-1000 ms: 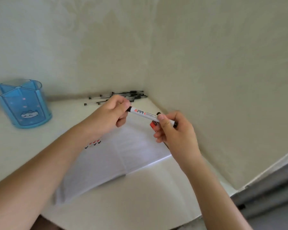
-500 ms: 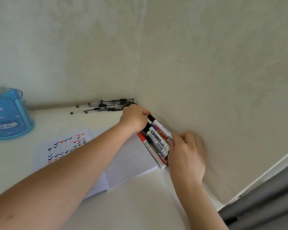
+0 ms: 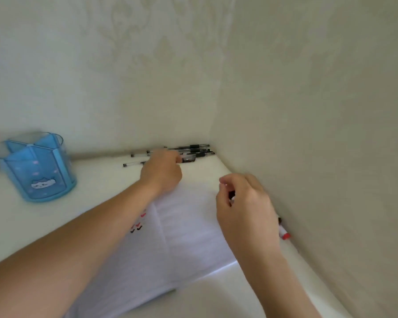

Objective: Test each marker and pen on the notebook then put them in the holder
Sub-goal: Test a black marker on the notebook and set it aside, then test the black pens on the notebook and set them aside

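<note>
An open white notebook (image 3: 193,228) lies on the table, with red and black check marks on its left page. Several black gel pens (image 3: 199,149) lie along the back wall near the corner. My left hand (image 3: 161,173) reaches into that pile, and its fingertips pinch the grip of one black pen (image 3: 189,159). My right hand (image 3: 246,207) hovers over the notebook's right edge with its fingers loosely curled, holding nothing I can see. It hides most of the markers; one red marker end (image 3: 284,234) shows by the right wall. The blue holder (image 3: 36,171) stands at the far left.
The white table (image 3: 97,180) sits in a corner, with walls close behind and on the right. Its front edge runs diagonally at the lower right. Bare tabletop lies between the holder and the notebook.
My left hand has moved from the markers by the right wall back to the gel pens at the rear. My right hand has lifted off the markers and curled. The view has swung left.
</note>
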